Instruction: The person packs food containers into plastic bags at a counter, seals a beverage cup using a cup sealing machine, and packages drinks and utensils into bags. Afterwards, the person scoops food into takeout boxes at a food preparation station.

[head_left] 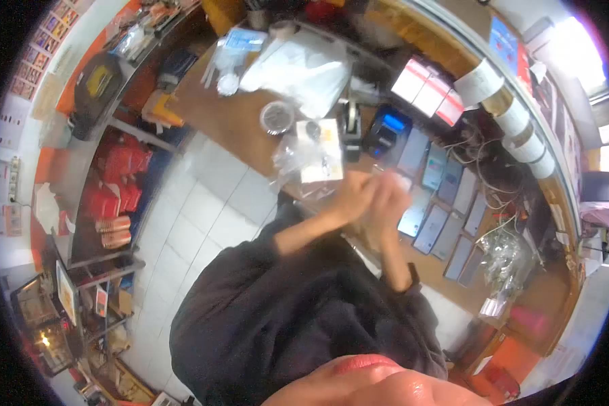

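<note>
pale packet (323,162) lying flat on the brown worktop (230,128), close by the left hand (352,197), white and yellow, with a small dark thing (311,130) on its far end. crinkly clear plastic (291,159) bunched along its left side. both hands up near the close edge of the worktop, basically together, right hand (391,196) super blurry. fingers kinda curled in on both, but honestly can't tell if gripping anything or just touching each other, way too smeared. just right of the right hand, a bunch of phone-like slabs (430,229) in rough rows, some pale, some bluish. past the plastic, a round clear roll (277,118). black tape dispenser (351,122) just beyond the packet, then a dark gadget (380,139) with a lit blue screen. further back, a big white plastic bag (294,71), plus white boxes (423,91) with red stripes. row of white rolls (511,122) off to the right, tangled cables (480,152) nearby, heap of clear wrapping (507,260) past the slabs. dark sleeves (250,271) on both arms. pale tiled floor (203,196) off to the left, red packs (118,176) beyond it.
</note>
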Demonstrator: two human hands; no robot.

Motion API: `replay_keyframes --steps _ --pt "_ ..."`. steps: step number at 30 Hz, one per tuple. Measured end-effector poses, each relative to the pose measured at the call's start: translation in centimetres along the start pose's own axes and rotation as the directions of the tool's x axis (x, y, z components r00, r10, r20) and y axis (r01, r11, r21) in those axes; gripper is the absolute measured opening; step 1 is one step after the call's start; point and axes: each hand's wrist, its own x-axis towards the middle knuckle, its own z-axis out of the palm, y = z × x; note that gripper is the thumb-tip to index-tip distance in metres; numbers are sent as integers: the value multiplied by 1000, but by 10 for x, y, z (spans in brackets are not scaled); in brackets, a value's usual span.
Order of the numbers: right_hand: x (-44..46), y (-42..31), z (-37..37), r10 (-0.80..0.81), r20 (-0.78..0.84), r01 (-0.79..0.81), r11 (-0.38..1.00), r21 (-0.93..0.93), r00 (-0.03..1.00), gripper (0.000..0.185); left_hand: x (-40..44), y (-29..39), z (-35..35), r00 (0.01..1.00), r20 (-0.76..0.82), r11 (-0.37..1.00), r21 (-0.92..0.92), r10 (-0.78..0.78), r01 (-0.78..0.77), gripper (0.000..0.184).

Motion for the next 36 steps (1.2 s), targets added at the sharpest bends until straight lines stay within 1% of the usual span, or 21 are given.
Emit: replay_keyframes --steps 1,5,7,10,12,13,14,15,18,19,21,23,24,25,27,28,31,32,34,35,36 --pt "-5 1 2 -289 79 298 937 -180 954 12 4 -6 1 1000 16 1000 0 26 -26 45" --pt "12 13 -12 -210 -188 184 972 -147 960 22 -3 1 6 967 187 985 74 -170 159 47" --pt "5 16 -13 -413 -158 389 906 -165 897 16 -2 -25 27 992 -35 990 -73 -125 122 42" --pt "1 35 -8 -554 -198 536 832 -142 808 12 24 -65 18 985 65 904 -391 -158 171 38" --pt "20 52 -23 -37 -275 28 999 -38 961 18 24 -12 18 931 287 965 197 -225 172 37" --pt "16 52 -26 -51 -293 37 998 -54 955 18 27 -27 22 930 304 970 189 -204 151 37" --pt "9 44 -21 -377 -324 357 926 -122 868 13 37 -52 26 957 286 954 268 50 -131 40" --pt "5 40 -19 -652 -324 627 755 -193 685 12 37 -36 30 954 295 981 191 -47 -11 38" --pt "24 53 -34 -357 -296 288 924 -250 886 19 32 -13 36 942 284 979 146 -180 143 33" --pt "27 55 -43 -190 -279 144 974 -176 941 17 35 -12 41 942 333 974 222 -29 -48 30" --pt "19 66 -29 -393 -306 367 920 -141 867 10 40 -5 51 872 405 836 348 274 -424 26" --pt "13 65 -22 -485 -236 396 853 -340 842 10 40 -25 42 918 342 927 237 200 -290 33" --pt "32 64 -43 -319 -290 309 948 -81 902 13 37 -21 37 930 329 955 183 164 -233 35" --pt "44 79 -54 24 -261 -49 995 -87 965 12 33 -17 32 941 315 976 128 127 -175 38" --pt "47 75 -69 129 -212 -143 988 -52 969 12 34 -6 24 845 473 967 73 -250 246 38" --pt "48 72 -71 120 -229 -137 989 -57 966 12 38 -3 21 861 476 978 -9 -180 209 28" --pt "28 65 -61 -230 -248 246 968 38 941 13 44 33 19 862 73 738 484 502 -471 35" --pt "25 64 -62 -268 -157 277 960 40 950 14 45 42 13 858 80 734 482 507 -478 35" --pt "22 64 -57 -357 -88 360 933 24 930 20 48 52 -10 737 590 720 346 331 -601 44" --pt "21 64 -55 -350 -86 354 935 31 933 20 47 61 -16 740 590 723 351 323 -595 44" --pt "21 64 -54 -427 -12 427 904 28 904 20 49 71 -18 697 717 804 401 23 -439 37"
